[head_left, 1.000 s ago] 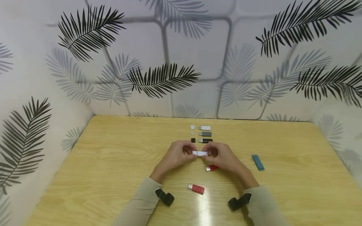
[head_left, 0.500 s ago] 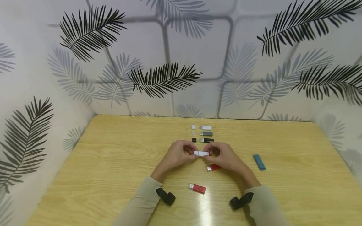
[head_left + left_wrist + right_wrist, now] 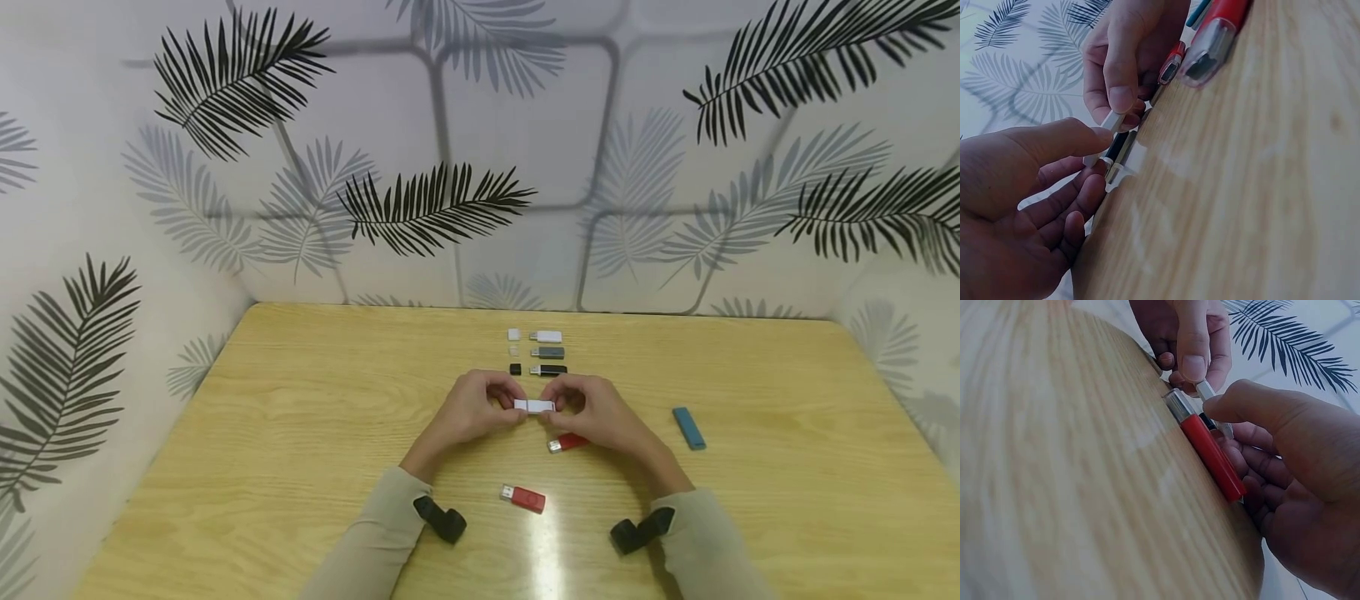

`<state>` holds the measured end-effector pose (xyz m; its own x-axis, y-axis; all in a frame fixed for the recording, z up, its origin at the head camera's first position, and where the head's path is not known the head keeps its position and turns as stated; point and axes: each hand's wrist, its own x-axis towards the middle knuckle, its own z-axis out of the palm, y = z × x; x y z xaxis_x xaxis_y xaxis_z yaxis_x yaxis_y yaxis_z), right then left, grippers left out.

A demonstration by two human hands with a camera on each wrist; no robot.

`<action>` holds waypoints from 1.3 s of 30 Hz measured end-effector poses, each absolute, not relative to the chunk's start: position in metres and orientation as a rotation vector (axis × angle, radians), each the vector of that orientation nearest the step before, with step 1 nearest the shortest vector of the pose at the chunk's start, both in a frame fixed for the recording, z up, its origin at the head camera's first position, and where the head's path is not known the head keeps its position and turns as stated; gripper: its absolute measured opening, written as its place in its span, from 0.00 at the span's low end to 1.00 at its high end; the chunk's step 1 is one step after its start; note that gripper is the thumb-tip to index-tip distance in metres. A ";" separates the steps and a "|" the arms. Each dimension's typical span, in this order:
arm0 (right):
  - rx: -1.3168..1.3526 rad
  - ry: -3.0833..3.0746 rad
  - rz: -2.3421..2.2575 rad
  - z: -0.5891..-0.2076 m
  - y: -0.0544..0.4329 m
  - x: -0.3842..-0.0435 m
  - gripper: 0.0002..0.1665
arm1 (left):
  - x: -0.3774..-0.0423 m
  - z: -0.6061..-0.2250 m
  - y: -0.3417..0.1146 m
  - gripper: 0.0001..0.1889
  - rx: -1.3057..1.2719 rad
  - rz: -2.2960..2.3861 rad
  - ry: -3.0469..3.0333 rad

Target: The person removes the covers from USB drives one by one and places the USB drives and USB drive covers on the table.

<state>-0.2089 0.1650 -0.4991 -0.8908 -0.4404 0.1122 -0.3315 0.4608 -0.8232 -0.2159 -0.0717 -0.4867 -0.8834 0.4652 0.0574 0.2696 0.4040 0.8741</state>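
- White USB stick (image 3: 534,407): it lies level from left to right between your two hands, in the middle of the table (image 3: 300,417), with its ends in your fingertips and its middle bare.
- Your left hand (image 3: 474,407) pinches the left end; thumb and fingers are closed down to the stick's thickness, and the end sits at the fingertips, well out from the palm.
- Your right hand (image 3: 596,408) pinches the right end the same way, thumb and fingertips closed on it. The left wrist view shows both thumbs against the stick, with your other fingers curled loosely.
- A thin line crosses the stick just beside your left fingertips; the longer part lies to its right, toward your right hand.
- Just near of the stick, a red stick (image 3: 567,443) lies on the table, its right end hidden by your right hand; you cannot tell from here whether they touch.
- Nearer to you and well apart from the grip lies a second red stick (image 3: 525,499); a blue stick (image 3: 688,428) lies to the right of your right hand.
- Just far of your hands, a black stick (image 3: 551,370), a grey stick (image 3: 550,353) and another white stick (image 3: 547,337) lie in a column, each with a small cap (image 3: 515,369) to its left.
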 end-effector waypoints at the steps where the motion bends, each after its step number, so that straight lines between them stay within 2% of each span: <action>1: -0.687 2.582 -1.417 -0.499 0.165 -0.209 0.08 | -0.216 -0.487 -0.072 0.07 0.652 1.481 2.460; 39: -0.651 2.437 -1.464 -0.493 0.173 -0.211 0.06 | -0.219 -0.487 -0.074 0.06 0.663 1.627 2.345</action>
<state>-0.2106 0.1731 -0.4934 -0.8765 -0.4801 0.0348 -0.2561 0.4040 -0.8782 -0.2188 -0.0742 -0.4871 -0.8764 0.4748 0.0806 0.2418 0.2890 0.9263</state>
